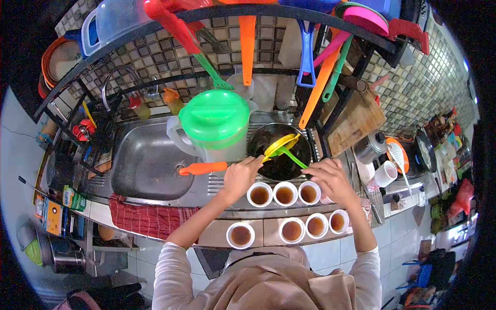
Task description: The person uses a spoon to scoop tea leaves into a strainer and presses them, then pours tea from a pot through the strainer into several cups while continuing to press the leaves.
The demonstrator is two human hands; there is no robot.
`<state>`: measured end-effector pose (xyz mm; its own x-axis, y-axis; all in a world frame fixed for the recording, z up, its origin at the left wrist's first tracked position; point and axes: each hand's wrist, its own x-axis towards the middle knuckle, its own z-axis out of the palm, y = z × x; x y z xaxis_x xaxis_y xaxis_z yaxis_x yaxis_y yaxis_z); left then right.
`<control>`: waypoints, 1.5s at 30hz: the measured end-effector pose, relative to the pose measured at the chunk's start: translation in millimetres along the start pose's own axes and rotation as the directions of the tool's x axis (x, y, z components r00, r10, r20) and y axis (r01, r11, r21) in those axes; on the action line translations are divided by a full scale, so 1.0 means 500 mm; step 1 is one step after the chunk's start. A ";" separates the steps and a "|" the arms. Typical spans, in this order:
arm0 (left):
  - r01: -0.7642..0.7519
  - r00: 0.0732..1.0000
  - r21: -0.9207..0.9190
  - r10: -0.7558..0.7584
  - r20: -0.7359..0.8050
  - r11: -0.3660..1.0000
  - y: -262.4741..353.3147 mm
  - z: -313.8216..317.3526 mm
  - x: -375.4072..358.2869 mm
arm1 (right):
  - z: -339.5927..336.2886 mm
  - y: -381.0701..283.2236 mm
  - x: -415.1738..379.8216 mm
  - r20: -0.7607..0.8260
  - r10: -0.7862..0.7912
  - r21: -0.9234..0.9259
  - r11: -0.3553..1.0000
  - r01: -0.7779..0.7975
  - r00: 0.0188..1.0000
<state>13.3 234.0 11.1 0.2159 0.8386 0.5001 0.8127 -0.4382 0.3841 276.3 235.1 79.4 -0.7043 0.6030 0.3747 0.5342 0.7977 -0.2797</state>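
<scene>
My left hand (242,177) is closed around a tool that looks like a yellow strainer (272,149); an orange handle (206,168) sticks out to the left of my fist. The strainer's yellow head is tilted over a dark pot (262,135) of dark liquid. My right hand (330,180) grips a green spoon (294,158), whose tip reaches the strainer; its bowl is partly hidden. Just below the pot stand white cups (259,195) of brown liquid, with more cups (241,235) along the counter's front edge, several in all.
Left of the pot stands a clear pitcher with a green lid (214,116), beside the steel sink (147,160). A red cloth (142,217) hangs over the counter edge. Utensils dangle from the rack (268,11) overhead. A wooden board (356,121) leans at right, near a lidded metal pot (371,147).
</scene>
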 end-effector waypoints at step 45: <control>-0.023 0.994 -0.024 0.021 -0.108 0.999 0.001 0.007 -0.010 | 0.006 -0.062 0.022 -0.182 0.045 -0.023 0.998 -0.050 0.982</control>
<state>14.4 230.7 6.1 0.1725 0.7894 0.5891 0.7945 -0.4651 0.3906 250.6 216.8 89.5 -0.5823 0.6279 0.5165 0.5797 0.7660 -0.2776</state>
